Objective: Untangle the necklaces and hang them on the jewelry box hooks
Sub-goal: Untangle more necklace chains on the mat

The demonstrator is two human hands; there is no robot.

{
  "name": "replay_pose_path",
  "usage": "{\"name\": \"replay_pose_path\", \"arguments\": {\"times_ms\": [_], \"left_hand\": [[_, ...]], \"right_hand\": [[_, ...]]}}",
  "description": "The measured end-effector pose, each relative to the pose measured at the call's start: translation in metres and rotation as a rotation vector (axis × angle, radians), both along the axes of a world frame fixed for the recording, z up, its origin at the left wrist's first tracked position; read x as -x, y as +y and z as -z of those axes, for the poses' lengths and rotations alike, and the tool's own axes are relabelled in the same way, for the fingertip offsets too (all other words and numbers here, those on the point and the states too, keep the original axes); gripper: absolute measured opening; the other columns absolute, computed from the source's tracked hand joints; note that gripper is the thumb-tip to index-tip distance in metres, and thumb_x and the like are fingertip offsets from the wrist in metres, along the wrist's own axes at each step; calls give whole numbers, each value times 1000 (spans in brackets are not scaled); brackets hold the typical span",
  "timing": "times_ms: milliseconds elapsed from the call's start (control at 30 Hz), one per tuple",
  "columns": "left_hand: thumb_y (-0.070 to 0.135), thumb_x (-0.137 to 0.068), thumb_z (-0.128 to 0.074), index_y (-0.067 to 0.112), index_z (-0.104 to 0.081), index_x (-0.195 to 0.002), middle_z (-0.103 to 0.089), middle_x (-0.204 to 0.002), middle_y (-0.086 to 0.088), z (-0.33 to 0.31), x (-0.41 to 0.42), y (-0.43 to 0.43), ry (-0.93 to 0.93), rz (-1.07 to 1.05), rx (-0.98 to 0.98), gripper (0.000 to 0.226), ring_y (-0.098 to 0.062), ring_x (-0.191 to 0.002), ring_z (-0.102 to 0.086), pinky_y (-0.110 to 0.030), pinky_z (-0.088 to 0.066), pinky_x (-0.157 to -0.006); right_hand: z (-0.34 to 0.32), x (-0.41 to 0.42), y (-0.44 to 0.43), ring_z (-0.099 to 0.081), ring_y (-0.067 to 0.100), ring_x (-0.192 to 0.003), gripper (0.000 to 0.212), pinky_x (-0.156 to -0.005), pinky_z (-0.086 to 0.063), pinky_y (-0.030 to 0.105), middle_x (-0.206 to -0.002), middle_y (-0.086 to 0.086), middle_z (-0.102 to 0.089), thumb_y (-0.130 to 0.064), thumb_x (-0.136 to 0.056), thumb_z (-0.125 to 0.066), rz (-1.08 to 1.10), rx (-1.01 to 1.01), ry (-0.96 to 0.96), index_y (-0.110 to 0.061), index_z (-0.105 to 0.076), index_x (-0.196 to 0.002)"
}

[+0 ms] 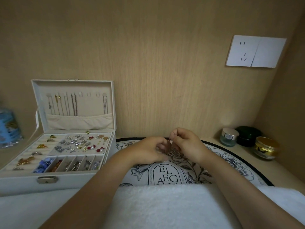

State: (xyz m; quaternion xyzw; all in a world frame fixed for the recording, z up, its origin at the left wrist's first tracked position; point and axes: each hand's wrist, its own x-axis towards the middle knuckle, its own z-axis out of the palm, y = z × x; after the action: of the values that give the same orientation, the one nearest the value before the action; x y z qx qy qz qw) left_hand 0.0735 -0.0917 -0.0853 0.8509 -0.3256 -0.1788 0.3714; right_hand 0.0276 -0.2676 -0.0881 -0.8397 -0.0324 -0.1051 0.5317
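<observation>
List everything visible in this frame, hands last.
jewelry box: one, cream, open, desk's left.
hung necklaces: about five, silver and gold, lid hooks.
bare hooks: three, cream, lid's right half.
earrings: many, mixed, box tray.
held necklace: one, colour unclear, between the hands.
floral mat: one, white and dark, under hands.
jars: three, clear, green, gold, right.
towel: one, white, nearest edge.
wall socket: one, white, upper right.
blue object: one, blurred, far left.
left hand: one, pinches held necklace.
right hand: one, pinches held necklace.

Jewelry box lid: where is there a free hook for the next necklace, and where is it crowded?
Three bare hooks sit between the dark chain and the rightmost chain. Left of the dark chain, every hook is taken.
</observation>
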Motion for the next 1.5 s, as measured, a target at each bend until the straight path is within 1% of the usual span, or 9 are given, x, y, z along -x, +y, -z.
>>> {"name": "replay_pose_path", "arguments": {"times_ms": [133,200,333,600,767,1033,1200,1400,1500], "left_hand": [[15,-93,-66,12,-70,-108,-76,-92,0,-4,7,-5,107,-33,184,15,-4,-77,-69,-12,-49,-59],[12,-96,-61,9,-70,-107,-72,-82,-2,-7,8,-4,189,-76,268,14,-4,-65,-64,-13,-44,-51],[16,-98,-60,11,-72,-98,-70,-76,-1,-10,7,3,214,-147,286,13,-13,-61,-59,-34,-50,-62],[8,-93,-65,12,-72,-103,-77,-89,-4,-9,28,17,180,-233,301,13,-10,-61,-57,-26,-51,-58],[8,-88,-72,13,-77,-97,-73,-79,-13,0,47,36,224,-309,433,11,-13,-59,-59,-25,-47,-52],[4,-87,-71,14,-76,-97,-68,-61,-1,12,69,56,94,-424,542,15,-6,-45,-56,-19,-45,-44],[6,-85,-75,16,-76,-99,-72,-79,-17,17,74,54,31,-399,560,18,-15,-55,-58,-24,-45,-45],[7,-85,-74,23,-71,-106,-73,-74,9,23,78,55,-79,-386,499,26,-5,-60,-63,-20,-46,-53],[13,-84,-75,31,-70,-103,-73,-73,12,25,79,56,-112,-353,479,26,-6,-64,-63,-26,-49,-62]], "right_hand": [[-6,0,-4,-42,3,-44,21,-44,-33,13,-57,-2,-51,-14,-102,-52,11,-132,-44,-12,-59,-82],[-7,-1,-8,-40,1,-43,20,-42,-32,12,-59,-3,-50,-14,-102,-51,46,-161,-69,-13,-60,-84],[-3,-4,-14,-48,-2,-55,16,-59,-41,15,-66,-11,-56,-19,-99,-57,130,-36,-118,-16,-65,-85],[-4,2,-9,-57,-6,-68,6,-67,-45,12,-83,-10,-68,-26,-85,-76,-6,312,-16,-29,-71,-84],[-14,13,9,-65,0,-89,16,-86,-54,26,-90,-12,-71,-17,-79,-80,-131,340,-11,-31,-73,-77],[-21,36,43,-68,8,-72,6,-74,-57,30,-79,-4,-76,-28,-82,-80,-206,252,-11,-22,-77,-82],[-14,51,50,-66,7,-62,12,-63,-52,26,-76,-8,-74,-25,-76,-86,-123,197,-62,-24,-74,-79],[-2,65,57,-53,-2,-54,8,-56,-37,11,-65,-17,-66,-22,-86,-75,-45,298,-142,-26,-75,-79],[4,67,59,-47,-1,-53,14,-56,-38,15,-62,-13,-64,-18,-91,-68,-61,237,-99,-20,-73,-79]]}}
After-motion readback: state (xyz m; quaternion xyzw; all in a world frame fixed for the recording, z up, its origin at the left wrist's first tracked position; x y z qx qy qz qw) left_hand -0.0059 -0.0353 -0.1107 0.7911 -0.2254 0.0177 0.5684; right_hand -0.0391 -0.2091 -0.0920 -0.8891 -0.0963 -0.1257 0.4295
